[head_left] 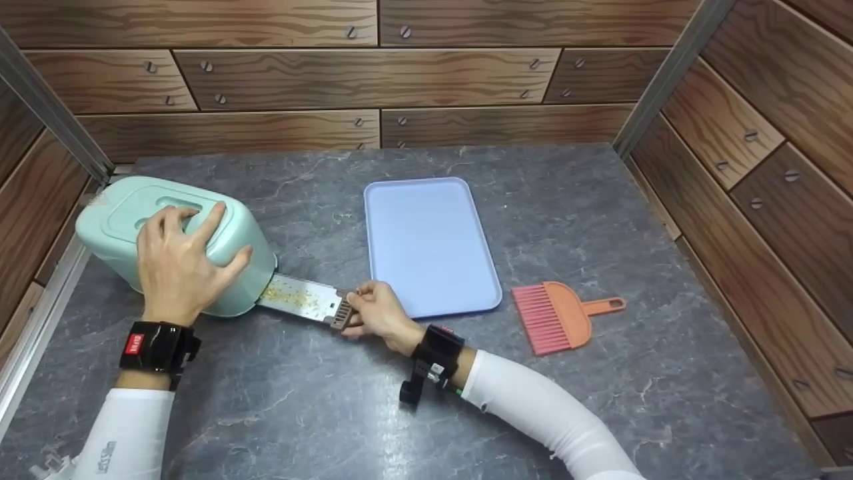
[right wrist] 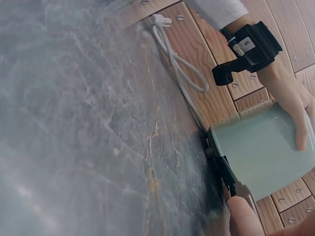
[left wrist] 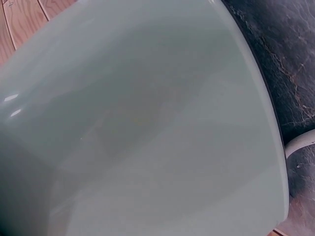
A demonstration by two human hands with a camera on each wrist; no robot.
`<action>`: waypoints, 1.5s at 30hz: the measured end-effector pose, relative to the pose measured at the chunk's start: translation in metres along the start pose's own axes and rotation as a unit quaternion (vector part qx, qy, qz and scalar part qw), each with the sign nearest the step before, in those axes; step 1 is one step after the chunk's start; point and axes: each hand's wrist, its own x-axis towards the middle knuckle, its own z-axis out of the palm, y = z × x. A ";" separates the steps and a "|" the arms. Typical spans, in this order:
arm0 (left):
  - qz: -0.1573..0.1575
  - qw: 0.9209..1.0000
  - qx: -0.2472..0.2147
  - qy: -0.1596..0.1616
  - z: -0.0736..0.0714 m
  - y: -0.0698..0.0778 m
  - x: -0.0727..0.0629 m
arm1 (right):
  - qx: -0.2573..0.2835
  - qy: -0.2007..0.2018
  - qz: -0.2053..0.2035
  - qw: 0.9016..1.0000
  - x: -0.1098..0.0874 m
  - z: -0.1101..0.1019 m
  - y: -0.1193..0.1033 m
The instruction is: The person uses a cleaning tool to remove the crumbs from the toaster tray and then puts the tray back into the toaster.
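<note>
A mint-green toaster (head_left: pixel 246 220) stands at the left of the grey marbled table; its side fills most of the left wrist view. My left hand (head_left: pixel 176 267) rests on its top with fingers spread near the slot and the thumb down towards the side. From the toaster's right end juts a metal crumb tray (head_left: pixel 293 298), strewn with yellow crumbs. My right hand (head_left: pixel 383 317) pinches the tray's brown slatted end (head_left: pixel 342 313) between thumb and fingers. The tray's inner part is hidden in the toaster.
A pale blue tray (head_left: pixel 430 247) lies at the middle. To its right is an orange brush (head_left: pixel 566 313) with pink bristles. A white cord with a plug (right wrist: pixel 160 20) runs beside the toaster. Wood-patterned walls (head_left: pixel 466 73) bound the table at the back and sides.
</note>
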 end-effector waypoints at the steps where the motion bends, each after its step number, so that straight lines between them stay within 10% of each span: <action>1: 0.000 1.000 -0.001 0.002 0.000 0.000 0.000 | 0.001 0.000 0.000 1.000 -0.001 -0.001 0.000; 45: -0.008 1.000 0.006 -0.009 -0.001 0.000 0.000 | 0.026 0.017 -0.021 0.999 -0.038 -0.097 -0.011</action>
